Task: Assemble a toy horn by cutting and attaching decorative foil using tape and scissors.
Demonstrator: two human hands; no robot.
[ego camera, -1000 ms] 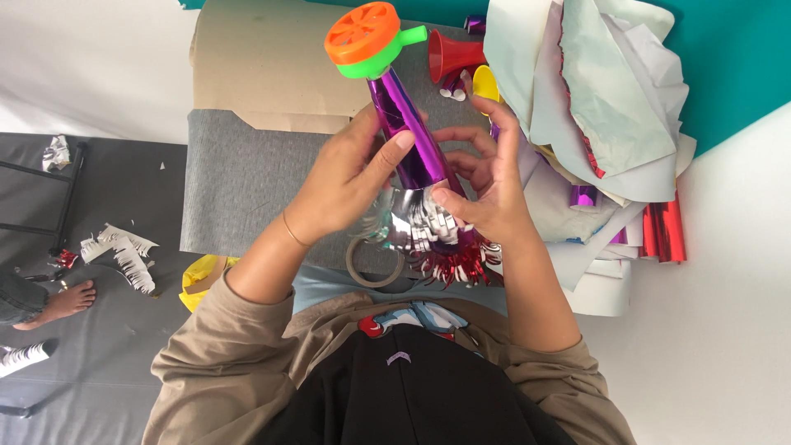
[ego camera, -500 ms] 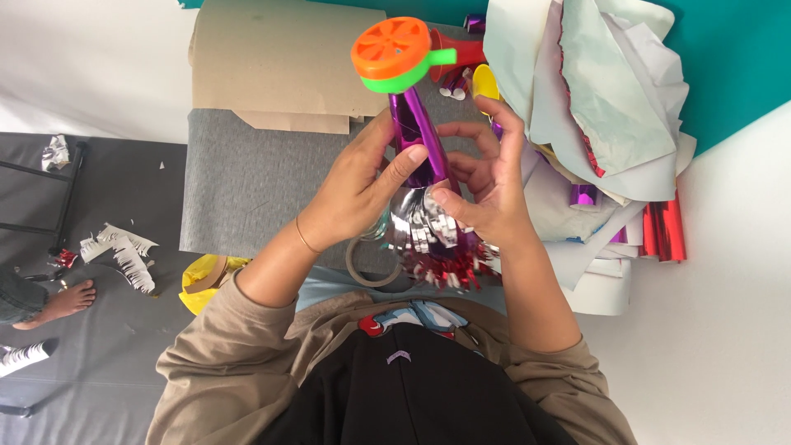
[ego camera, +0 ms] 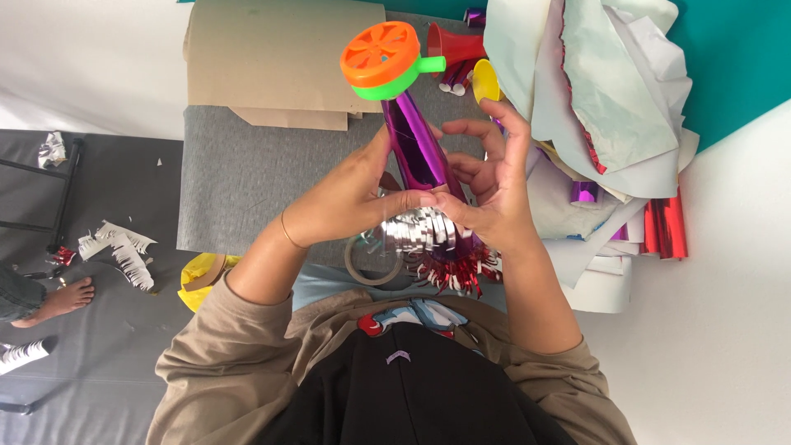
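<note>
Gripping purple foil horn, silver-red fringe

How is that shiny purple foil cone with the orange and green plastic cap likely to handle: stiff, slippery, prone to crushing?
The purple foil cone probably feels light and slick, given its glossy skin. It may dent under a squeeze; the left hand and right hand pinch it lightly. Its silver and red fringe looks floppy.

White floor at top left and right, dark grey mat lower left, scattered with silver scraps. Grey board with brown cardboard across its far edge. Teal sheet top right, in even daylight.
</note>
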